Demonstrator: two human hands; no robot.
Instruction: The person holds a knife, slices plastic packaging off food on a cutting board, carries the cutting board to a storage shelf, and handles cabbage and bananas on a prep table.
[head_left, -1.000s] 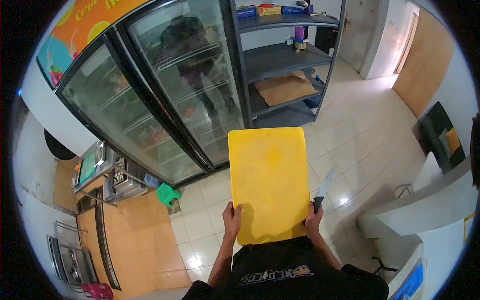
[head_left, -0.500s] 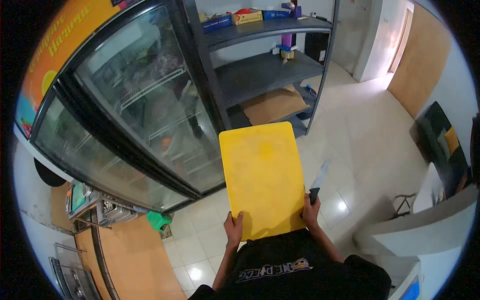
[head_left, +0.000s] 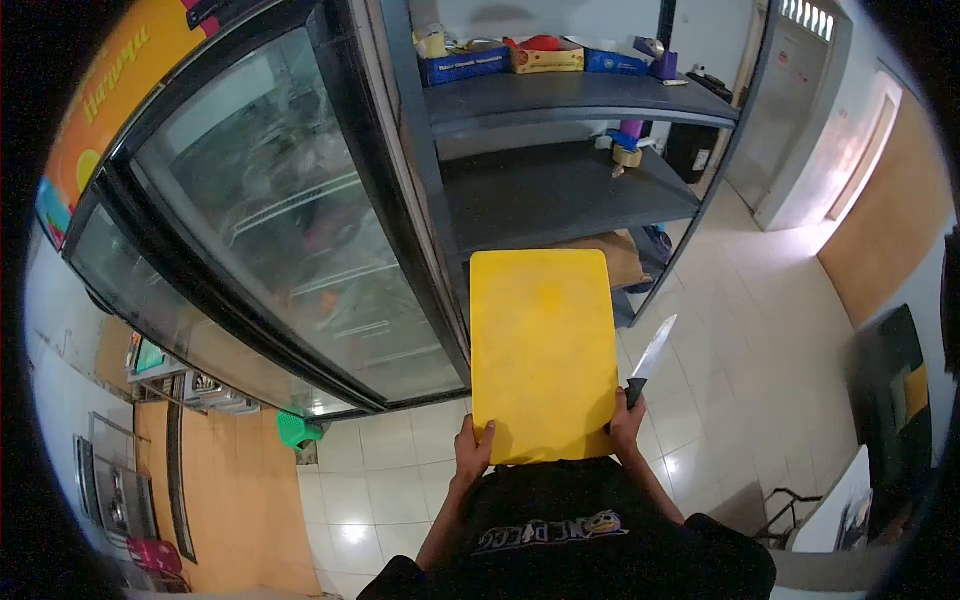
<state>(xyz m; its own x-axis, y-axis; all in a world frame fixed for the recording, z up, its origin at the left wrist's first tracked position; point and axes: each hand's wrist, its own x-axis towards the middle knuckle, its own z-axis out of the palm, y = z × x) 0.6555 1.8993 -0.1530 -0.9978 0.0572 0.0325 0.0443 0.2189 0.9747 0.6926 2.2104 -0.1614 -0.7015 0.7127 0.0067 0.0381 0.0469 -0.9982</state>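
- Through the head camera I find the flat, rectangular yellow cutting board with rounded corners in the centre of the frame, its near edge against the person's black printed shirt.
- The left hand pinches the board's lower-left edge, thumb over the top face; I cannot tell how the fingers lie beneath.
- The right hand, at the board's lower-right edge, is closed around the black handle of a knife with a long, pale metal blade. How much of the board it also supports, I cannot tell.
- The blade points up and to the right in the frame, apart from the board. I judge that angle sound for holding both: tip away from the body and from the left hand.
- I would want both lower corners gripped evenly, since the far edge has no hand on it and could dip.
- I would have the right wrist firm, so the knife does not swing or slip as the board shifts.
- The dark grey metal shelving unit fills the upper middle of the frame, and the black-framed, glass-doored refrigerator the upper left. Near these I would mind the board's far corners.
- The glossy, pale tiled floor at right of centre calls, I judge, for sure footing with a bare blade in hand.
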